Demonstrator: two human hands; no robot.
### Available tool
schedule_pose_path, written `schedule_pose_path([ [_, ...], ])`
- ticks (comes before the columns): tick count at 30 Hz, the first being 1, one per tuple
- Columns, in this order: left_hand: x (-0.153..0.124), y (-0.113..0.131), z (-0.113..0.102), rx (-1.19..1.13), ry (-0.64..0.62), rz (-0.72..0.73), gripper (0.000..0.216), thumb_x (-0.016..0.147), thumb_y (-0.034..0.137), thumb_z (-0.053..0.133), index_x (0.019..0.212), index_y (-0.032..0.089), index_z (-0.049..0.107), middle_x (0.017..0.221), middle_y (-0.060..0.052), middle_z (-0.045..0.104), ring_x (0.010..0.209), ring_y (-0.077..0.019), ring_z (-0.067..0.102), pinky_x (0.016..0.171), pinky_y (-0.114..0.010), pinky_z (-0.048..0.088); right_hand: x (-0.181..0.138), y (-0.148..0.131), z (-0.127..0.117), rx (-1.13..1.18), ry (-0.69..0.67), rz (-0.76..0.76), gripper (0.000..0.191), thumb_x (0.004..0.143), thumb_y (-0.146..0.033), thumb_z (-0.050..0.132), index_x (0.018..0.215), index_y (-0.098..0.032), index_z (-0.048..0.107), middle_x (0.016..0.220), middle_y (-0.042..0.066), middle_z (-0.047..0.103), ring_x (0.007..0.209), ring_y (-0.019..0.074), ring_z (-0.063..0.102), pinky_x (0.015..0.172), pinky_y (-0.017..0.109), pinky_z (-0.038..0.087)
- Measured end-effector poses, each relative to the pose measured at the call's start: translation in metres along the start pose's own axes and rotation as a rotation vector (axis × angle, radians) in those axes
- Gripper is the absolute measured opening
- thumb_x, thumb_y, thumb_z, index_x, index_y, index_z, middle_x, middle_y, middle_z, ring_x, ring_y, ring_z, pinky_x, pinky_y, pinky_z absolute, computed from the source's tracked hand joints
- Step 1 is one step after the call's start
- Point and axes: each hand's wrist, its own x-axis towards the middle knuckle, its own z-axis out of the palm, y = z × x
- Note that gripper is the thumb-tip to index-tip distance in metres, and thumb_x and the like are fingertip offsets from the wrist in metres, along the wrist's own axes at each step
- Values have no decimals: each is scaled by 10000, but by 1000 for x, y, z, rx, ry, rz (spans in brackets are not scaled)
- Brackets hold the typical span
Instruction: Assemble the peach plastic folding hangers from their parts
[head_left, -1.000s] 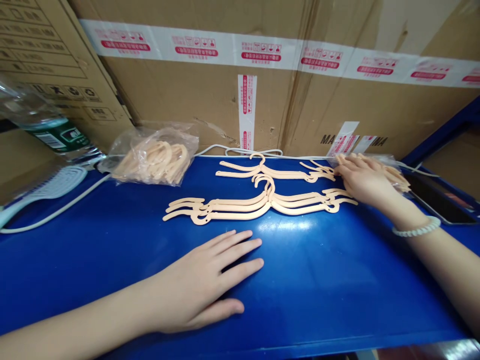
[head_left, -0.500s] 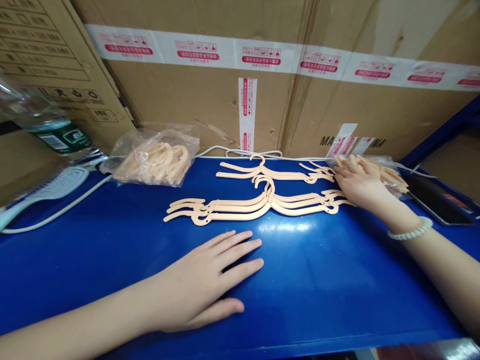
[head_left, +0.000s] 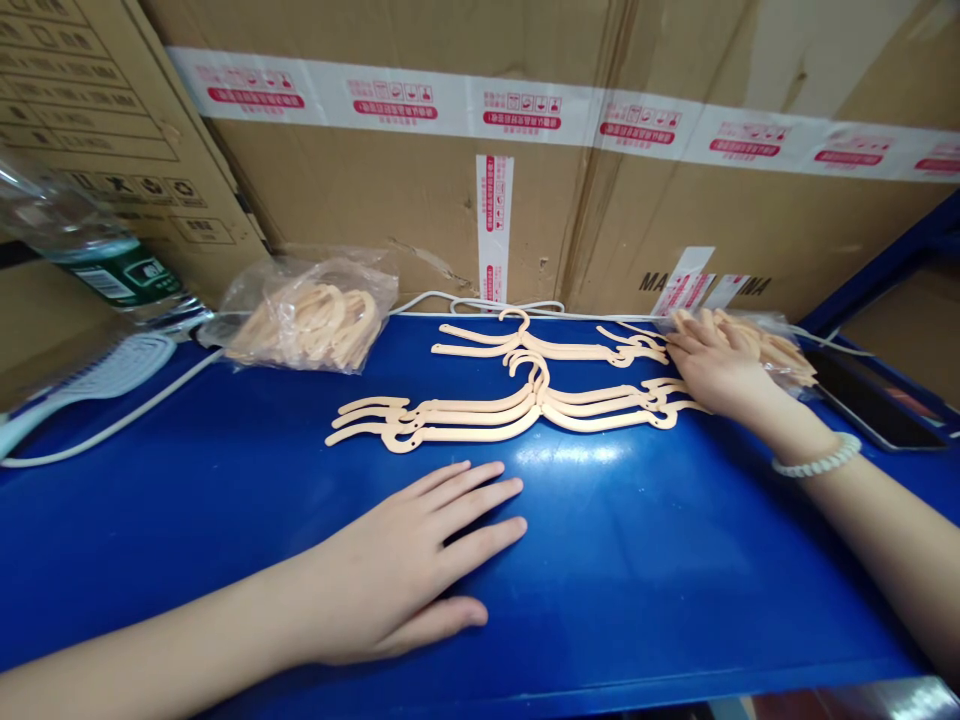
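Observation:
My left hand [head_left: 409,560] lies flat on the blue shelf surface [head_left: 225,520], fingers stretched out and holding nothing. Just beyond its fingertips lies a stack of pale peach plastic hangers [head_left: 517,408]; a single hanger [head_left: 551,345] lies farther back. My right hand [head_left: 716,368], with a bead bracelet on the wrist, rests fingers spread on a clear bag of hanger pieces [head_left: 780,350] at the far right, touching the hangers' right ends.
A second clear bag of peach pieces [head_left: 311,315] sits at the back left. A water bottle [head_left: 82,245], a white brush-like object [head_left: 97,375] and a white cable [head_left: 135,415] lie at left. Cardboard boxes [head_left: 525,150] wall the back. A dark tablet [head_left: 874,405] lies right.
My right hand has drawn back slightly toward me on the bag; my left hand and the hangers have not moved.

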Motion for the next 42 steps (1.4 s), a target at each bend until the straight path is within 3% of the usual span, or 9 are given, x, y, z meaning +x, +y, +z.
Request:
schedule_pose_path([
  [6,1,0,-1,-9,19,4,608,1013,437,565,1568,257,393,1634,-120,374,1511,-372,339,1228,-573,333,2,4,-9,25,43,30,442,926,-185,407,1259,-90,682,1453,198,586,1451,396,402,1183,626,287],
  [10,2,1,-2,-2,7,6,605,1012,443,566,1561,249,404,1631,-125,379,1509,-373,343,1225,-573,336,4,2,-18,49,63,47,468,925,-163,402,1320,-129,652,1446,170,592,1419,369,444,1178,591,311],
  [15,2,1,-2,-1,5,-1,588,1020,437,553,1556,245,406,1638,-121,369,1516,-367,330,1224,-576,337,17,-4,-30,47,-53,131,451,961,-205,372,1238,-96,711,1325,210,651,1289,374,548,1123,535,378],
  [23,2,1,-2,-10,28,15,568,1025,456,534,1540,237,433,1621,-132,396,1511,-365,342,1226,-567,337,66,-1,-35,106,-235,175,306,922,-334,546,1073,-213,784,1059,126,771,927,317,698,771,409,504],
  [32,5,5,-13,-4,-26,5,536,1025,440,535,1501,199,475,1601,-144,426,1502,-378,353,1203,-590,364,75,-4,-43,231,-170,220,173,859,-326,611,895,-202,725,953,113,776,906,316,706,753,408,501],
  [35,6,9,-17,-131,41,-3,496,1022,383,550,1476,195,487,1549,-133,498,1467,-330,416,1218,-545,364,67,-23,-60,546,-13,252,156,854,-358,630,865,-208,671,930,112,763,883,283,705,778,403,526],
  [37,7,12,-17,-294,127,-58,486,1011,343,571,1467,198,484,1499,-126,547,1412,-286,483,1199,-487,408,57,-52,-75,1009,67,247,203,824,-407,696,884,-219,647,874,90,752,816,256,698,744,397,546],
  [39,10,14,-15,-511,233,-165,490,1001,317,582,1466,209,472,1436,-121,593,1321,-252,565,1122,-435,494,43,-92,-90,1414,-28,196,310,778,-443,785,945,-220,650,830,56,738,733,212,680,679,358,544],
  [42,15,12,-8,-846,391,-333,514,973,335,622,1451,221,473,1364,-131,623,1147,-235,661,943,-385,593,17,-159,-106,1839,-326,111,371,722,-414,865,893,-197,618,728,4,695,597,135,614,568,271,493],
])
